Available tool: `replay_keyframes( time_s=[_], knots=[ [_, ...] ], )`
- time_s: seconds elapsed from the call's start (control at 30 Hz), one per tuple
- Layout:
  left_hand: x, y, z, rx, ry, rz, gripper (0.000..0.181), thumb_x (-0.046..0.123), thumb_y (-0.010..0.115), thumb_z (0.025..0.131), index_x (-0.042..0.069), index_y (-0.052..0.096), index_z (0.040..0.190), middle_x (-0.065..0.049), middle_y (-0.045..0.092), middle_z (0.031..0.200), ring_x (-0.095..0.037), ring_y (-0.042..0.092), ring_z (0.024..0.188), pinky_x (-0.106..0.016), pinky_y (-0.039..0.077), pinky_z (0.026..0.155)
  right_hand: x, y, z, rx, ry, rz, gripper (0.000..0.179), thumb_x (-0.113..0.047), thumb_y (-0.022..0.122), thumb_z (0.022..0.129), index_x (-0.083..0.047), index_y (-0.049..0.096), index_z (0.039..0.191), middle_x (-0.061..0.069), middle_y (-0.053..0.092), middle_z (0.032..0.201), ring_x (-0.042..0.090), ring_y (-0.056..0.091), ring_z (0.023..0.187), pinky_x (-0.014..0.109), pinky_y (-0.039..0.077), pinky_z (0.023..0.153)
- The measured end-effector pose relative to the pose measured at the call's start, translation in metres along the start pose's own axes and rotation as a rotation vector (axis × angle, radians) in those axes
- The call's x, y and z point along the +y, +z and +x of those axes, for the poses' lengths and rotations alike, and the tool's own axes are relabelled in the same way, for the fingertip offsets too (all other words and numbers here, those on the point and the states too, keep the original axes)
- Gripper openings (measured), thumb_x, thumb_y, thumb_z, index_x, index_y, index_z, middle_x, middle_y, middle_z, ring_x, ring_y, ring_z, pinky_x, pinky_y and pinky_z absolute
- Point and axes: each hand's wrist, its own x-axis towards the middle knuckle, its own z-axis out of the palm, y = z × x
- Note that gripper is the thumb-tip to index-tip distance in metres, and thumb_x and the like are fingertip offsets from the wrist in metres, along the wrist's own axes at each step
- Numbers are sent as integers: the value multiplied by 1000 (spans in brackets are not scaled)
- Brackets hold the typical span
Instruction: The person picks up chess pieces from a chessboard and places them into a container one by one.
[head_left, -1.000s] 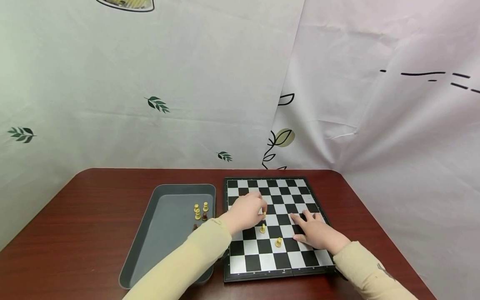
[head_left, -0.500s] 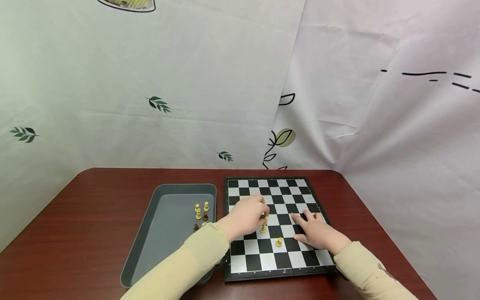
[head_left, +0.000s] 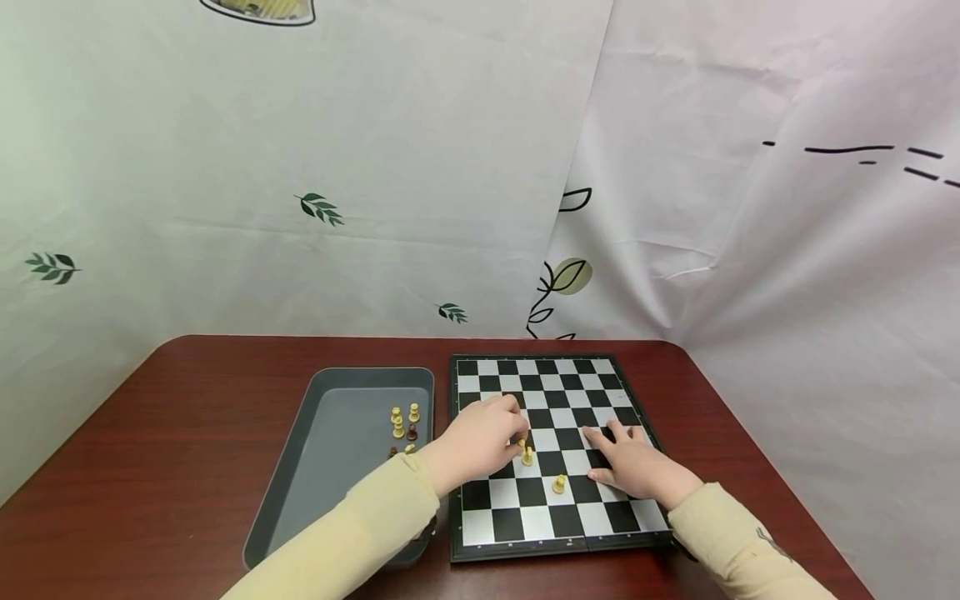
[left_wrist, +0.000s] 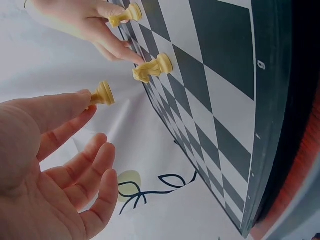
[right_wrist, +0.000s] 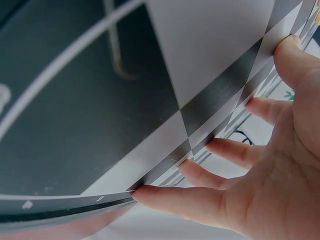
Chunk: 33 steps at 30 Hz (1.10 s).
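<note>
My left hand point(head_left: 483, 437) pinches a yellow chess piece point(left_wrist: 103, 94) between thumb and index finger, base outward, the other fingers loosely bent. Its upper part is hidden in the grip. In the left wrist view this piece is held off the chessboard point(left_wrist: 235, 100). A yellow knight point(left_wrist: 154, 68) stands on the board close by the held piece. Nearer the front stands another yellow chess piece point(head_left: 558, 484), between the knight and my right hand. My right hand point(head_left: 637, 467) rests on the right side of the board with fingers spread, fingertips on the squares, holding nothing.
Left of the board lies a grey tray point(head_left: 330, 387) with several yellow and dark brown chess pieces point(head_left: 398, 427) at its right side; my left forearm crosses over it. Both stand on a dark red wooden table point(head_left: 187, 433). A patterned white cloth point(head_left: 375, 208) hangs behind.
My left hand has come a little toward the front and then left, bringing the pinched chess piece beside the knight. The right hand stays in place on the board.
</note>
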Motion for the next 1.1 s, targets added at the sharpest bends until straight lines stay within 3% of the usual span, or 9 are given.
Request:
replay_keyframes(
  time_s=[0.33, 0.67, 1.1],
  knots=[
    [-2, -11, -13, 17, 17, 4, 4, 23, 74, 83, 19, 72, 85, 4, 58, 91, -9, 54, 80, -30, 48, 78, -1, 0, -1, -2, -3, -5, 59, -35, 63, 88, -7, 46, 137, 33, 38, 135, 54, 40, 114, 56, 46, 86],
    [-17, -24, -27, 77, 53, 60, 4, 19, 76, 80, 19, 71, 82, 3, 57, 85, -11, 54, 75, -28, 45, 66, -1, -1, -1, -2, -3, -8, 60, -36, 63, 88, -7, 46, 138, 33, 38, 135, 54, 40, 115, 56, 45, 87],
    [-42, -32, -54, 83, -3, 68, 13, 15, 78, 76, 18, 66, 72, 2, 55, 83, -13, 52, 74, -29, 42, 62, -2, -2, -1, -14, 3, -11, 60, -36, 62, 89, -7, 45, 138, 33, 37, 136, 55, 39, 117, 58, 44, 88]
  ],
)
